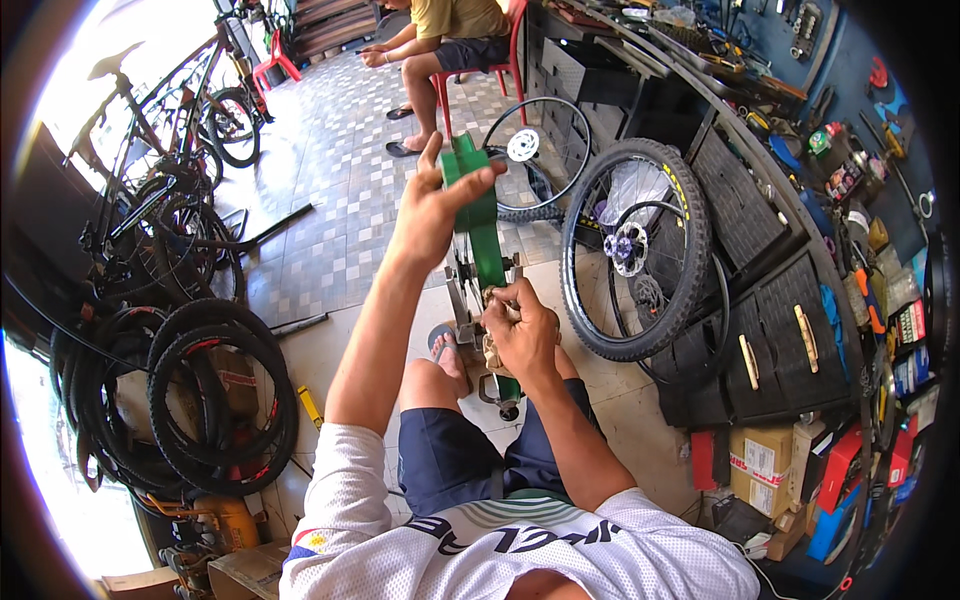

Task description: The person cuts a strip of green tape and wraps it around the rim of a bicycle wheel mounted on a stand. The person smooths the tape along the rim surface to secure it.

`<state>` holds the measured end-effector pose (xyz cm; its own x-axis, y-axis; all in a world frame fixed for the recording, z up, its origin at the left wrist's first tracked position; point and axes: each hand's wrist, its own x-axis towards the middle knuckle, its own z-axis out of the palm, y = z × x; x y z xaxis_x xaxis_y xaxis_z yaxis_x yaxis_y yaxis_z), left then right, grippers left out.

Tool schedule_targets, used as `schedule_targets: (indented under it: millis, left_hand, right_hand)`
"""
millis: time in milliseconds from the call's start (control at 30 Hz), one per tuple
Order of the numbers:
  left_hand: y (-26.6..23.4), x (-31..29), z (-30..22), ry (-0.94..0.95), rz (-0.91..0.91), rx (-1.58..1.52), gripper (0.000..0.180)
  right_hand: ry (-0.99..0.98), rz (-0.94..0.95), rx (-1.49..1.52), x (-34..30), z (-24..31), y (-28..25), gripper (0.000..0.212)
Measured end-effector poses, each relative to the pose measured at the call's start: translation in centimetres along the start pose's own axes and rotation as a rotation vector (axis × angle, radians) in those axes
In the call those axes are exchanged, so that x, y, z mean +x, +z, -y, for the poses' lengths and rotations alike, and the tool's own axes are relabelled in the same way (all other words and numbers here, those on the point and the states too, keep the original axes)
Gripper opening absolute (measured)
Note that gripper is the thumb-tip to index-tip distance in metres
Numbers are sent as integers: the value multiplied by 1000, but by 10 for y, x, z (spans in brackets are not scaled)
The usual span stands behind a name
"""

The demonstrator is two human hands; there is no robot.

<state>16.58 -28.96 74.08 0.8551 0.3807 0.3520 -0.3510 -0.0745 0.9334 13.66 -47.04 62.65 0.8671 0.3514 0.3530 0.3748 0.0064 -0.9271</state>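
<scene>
A narrow green metal machine (pixel 484 255) stands upright between my knees, with bare metal fittings along its lower half. My left hand (pixel 435 212) grips its green upper block, the thumb lying across the block and the other fingers along its left side. Lower down, my right hand (pixel 522 328) is closed at the machine's middle, thumb and fingers pinched by a small brass-coloured part. Whatever is in that pinch is hidden by the fingers. A dark knob (pixel 509 411) shows at the machine's near end.
A mountain bike wheel (pixel 635 248) leans at right, near a bare rim (pixel 540 110). Black drawers and a tool-crowded bench (pixel 690 60) run along the right. Loose tyres (pixel 222 395) and parked bicycles (pixel 150 130) fill the left. Ahead, a person (pixel 440 45) sits on a red chair.
</scene>
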Motion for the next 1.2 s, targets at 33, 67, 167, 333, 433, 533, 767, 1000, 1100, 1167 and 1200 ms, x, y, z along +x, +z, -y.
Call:
schedule_targets:
  millis: [33, 67, 167, 333, 433, 533, 767, 1000, 1100, 1167, 1200]
  left_hand:
    - [3, 13, -4, -54, 32, -139, 33]
    - [2, 24, -9, -176, 96, -259, 35]
    - [-2, 58, -17, -152, 50, -360, 34]
    - [-18, 116, -53, -62, 37, -427, 25]
    - [-6, 123, -56, 75, 4, -381, 25]
    - [-15, 136, -44, 184, 28, -111, 40]
    - [-45, 161, -30, 183, 9, -81, 37]
    - [-52, 179, -14, 456, -79, 407, 40]
    - [-61, 182, -3, 427, -216, 714, 42]
    - [-64, 183, 6, 423, -229, 661, 43]
    - [-65, 183, 9, 421, -236, 634, 44]
  right_hand:
    - [-49, -9, -10, -1, -5, 1, 13]
    - [-98, -18, -21, -3, -11, 1, 11]
    - [-181, -40, -50, -6, -12, 1, 11]
    - [-259, -53, -101, -24, -4, -5, 14]
    - [-240, -41, -97, -22, -3, -6, 14]
    - [-212, -44, -87, -24, -3, -6, 16]
    - [-166, -31, -71, -28, -2, -7, 19]
    - [-239, -39, -115, -29, -6, -9, 18]
    - [-251, -25, -94, -29, -8, -9, 17]
    - [-223, -4, -36, -31, -12, -9, 15]
    - [-228, 0, -37, -31, -13, -10, 15]
